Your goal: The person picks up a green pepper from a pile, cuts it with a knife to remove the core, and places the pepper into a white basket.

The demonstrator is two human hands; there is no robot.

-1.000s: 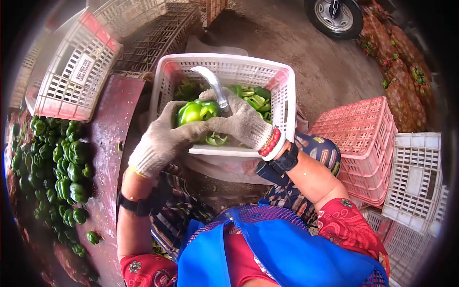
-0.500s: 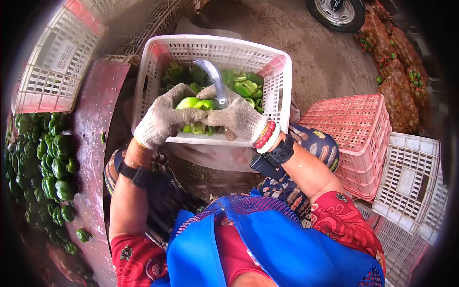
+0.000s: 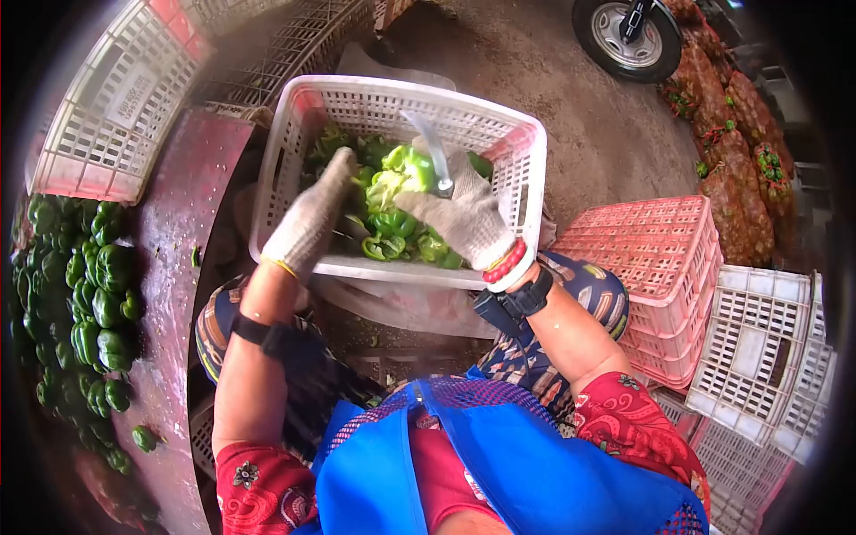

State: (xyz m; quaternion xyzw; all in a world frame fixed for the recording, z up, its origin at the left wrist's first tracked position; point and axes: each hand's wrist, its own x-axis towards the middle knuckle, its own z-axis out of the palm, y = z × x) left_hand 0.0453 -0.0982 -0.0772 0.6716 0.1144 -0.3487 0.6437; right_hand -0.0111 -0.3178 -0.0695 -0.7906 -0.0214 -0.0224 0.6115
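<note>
My right hand (image 3: 468, 218), in a pale knit glove, holds a curved knife (image 3: 430, 147) whose blade rises from the grip, slightly blurred. Its thumb stretches out toward the left. My left hand (image 3: 310, 214), gloved alike, is open and seen edge-on, fingers straight and nothing in it. Between the hands, bright green pepper pieces (image 3: 401, 181) show their pale insides; they look apart from both hands. Below them, cut green peppers (image 3: 390, 234) lie in a white plastic crate (image 3: 357, 269) in front of my knees. The knife's handle is mostly hidden by the glove.
Whole green peppers (image 3: 111, 299) are heaped on a reddish board (image 3: 169, 250) at left, beside a white crate (image 3: 120, 102). Stacked pink crates (image 3: 633, 259) and white crates (image 3: 749, 348) stand at right. Farther back are a wheel (image 3: 629, 36) and filled net sacks (image 3: 736, 169).
My hands have moved apart from the green pepper they held together. The left hand has let go and straightened. Bright pepper pieces now show between the hands, and the knife stays in the right.
</note>
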